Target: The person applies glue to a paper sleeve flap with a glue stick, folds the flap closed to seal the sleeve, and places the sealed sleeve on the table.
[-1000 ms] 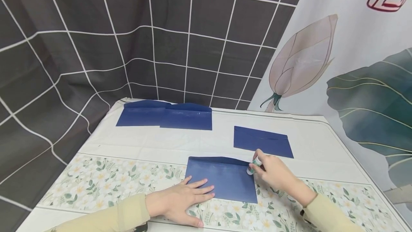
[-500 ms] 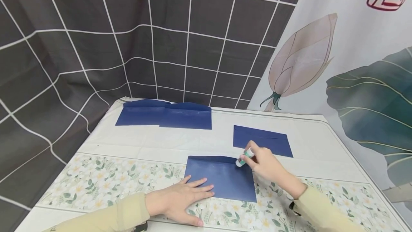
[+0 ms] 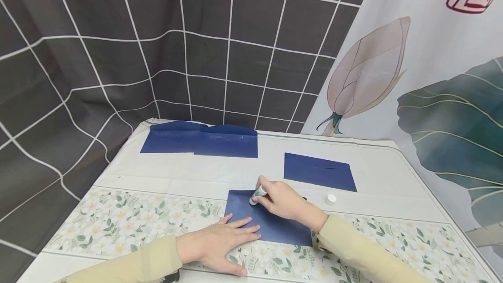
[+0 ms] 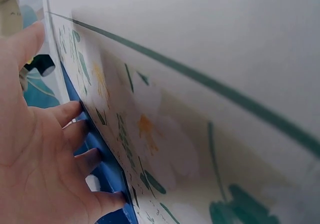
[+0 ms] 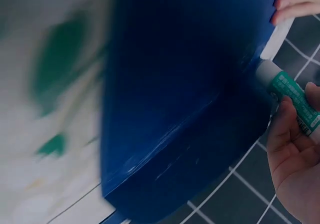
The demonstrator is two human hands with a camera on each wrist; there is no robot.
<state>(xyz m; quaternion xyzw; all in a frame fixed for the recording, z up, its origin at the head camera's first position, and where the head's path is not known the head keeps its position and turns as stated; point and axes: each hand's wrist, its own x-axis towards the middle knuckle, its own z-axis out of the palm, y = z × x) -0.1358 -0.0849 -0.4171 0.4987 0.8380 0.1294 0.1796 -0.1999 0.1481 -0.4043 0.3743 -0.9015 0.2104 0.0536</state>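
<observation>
A dark blue envelope [image 3: 280,229] lies on the tablecloth in front of me, its flap turned away from me. My left hand [image 3: 218,244] rests on its left part with fingers spread; the left wrist view shows the fingertips [image 4: 90,159] at its edge. My right hand [image 3: 287,201] pinches a glue stick [image 3: 258,194], white with a green label, near the envelope's upper left. In the right wrist view the glue stick [image 5: 295,96] has its end against the envelope by the fold. Shiny streaks run along that fold [image 5: 155,146]. My right hand hides part of the flap.
Two blue envelopes [image 3: 225,144] with raised flaps overlap at the table's back left. Another blue envelope [image 3: 320,172] lies behind my right hand. A small white cap [image 3: 330,199] stands to the right. A dark checked curtain [image 3: 204,64] hangs behind the table.
My right hand has slid the glue stick leftward along the envelope's upper part, from the right corner to near the left. The white cap has come into view. My left hand stays put.
</observation>
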